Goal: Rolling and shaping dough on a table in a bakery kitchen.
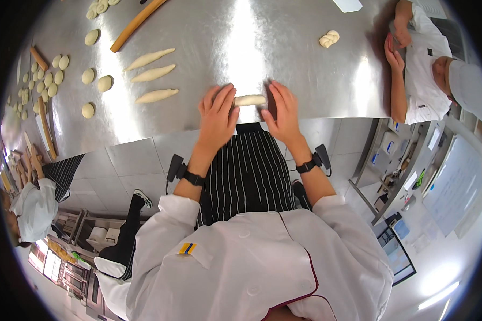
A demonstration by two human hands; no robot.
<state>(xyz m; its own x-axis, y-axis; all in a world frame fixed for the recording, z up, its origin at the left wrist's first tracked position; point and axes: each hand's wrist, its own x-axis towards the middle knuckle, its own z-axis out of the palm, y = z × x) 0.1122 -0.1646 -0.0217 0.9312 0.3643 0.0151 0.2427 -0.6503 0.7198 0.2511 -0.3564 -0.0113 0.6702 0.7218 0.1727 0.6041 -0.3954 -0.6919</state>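
Note:
A short roll of pale dough (pixel 250 100) lies on the steel table (pixel 209 69) near its front edge, between my two hands. My left hand (pixel 218 113) rests at the roll's left end, fingers stretched forward and thumb beside the dough. At the right end is my right hand (pixel 281 111), its fingers extended and its thumb tip close to the roll. Neither hand is closed round the dough. To the left lie three tapered dough strips (pixel 157 96), one behind another.
Round dough balls (pixel 105 83) and a long wooden rolling pin (pixel 136 24) lie to the left. A knotted dough piece (pixel 329 38) and a white scraper (pixel 348 4) are toward the far right. One person (pixel 426 64) stands at the right end; others work at the left.

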